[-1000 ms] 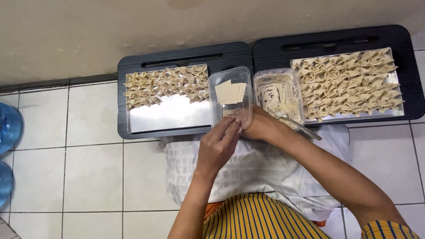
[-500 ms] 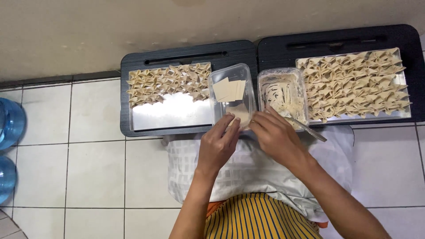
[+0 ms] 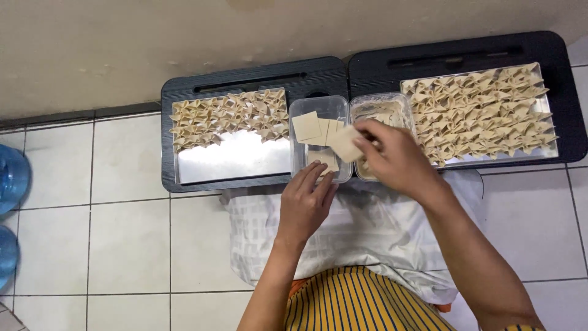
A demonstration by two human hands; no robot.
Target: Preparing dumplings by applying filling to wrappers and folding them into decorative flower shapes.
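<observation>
Head view, looking straight down. Item one: a square wrapper (image 3: 345,143), pale and thin, pinched at one edge in the fingertips of the right hand (image 3: 395,160); it hangs flat over the seam between two clear plastic tubs, its free corner pointing toward the left tub. The right hand's grip is narrow, thumb and fingers closed on the sheet, the back of the hand up, the forearm running down and to the right out of the lower edge. Item two: the left hand (image 3: 305,205), palm down, fingers stretched forward and close together, tips touching the near rim of the wrapper tub (image 3: 301,110); it holds nothing that can be seen, and its forearm runs straight down toward the body. Item three: loose wrappers (image 3: 308,127) lying flat in that tub, more of them partly under the left fingertips. Item four: the filling tub (image 3: 375,104), just right of the first and touching it, smeared pale inside and largely covered by the right hand. Item five: left metal tray (image 3: 233,160), its far half filled with folded dumplings (image 3: 229,115), its near half bare and shining. Item six: right metal tray (image 3: 511,156), covered nearly edge to edge with folded dumplings (image 3: 481,110). Both trays and tubs rest on two black lap tables (image 3: 257,72) set side by side against the wall. A white checked cloth (image 3: 373,230) lies across the lap over yellow striped fabric (image 3: 361,303). Blue water bottles (image 3: 11,178) stand at the left edge on the white tile floor (image 3: 92,245).
</observation>
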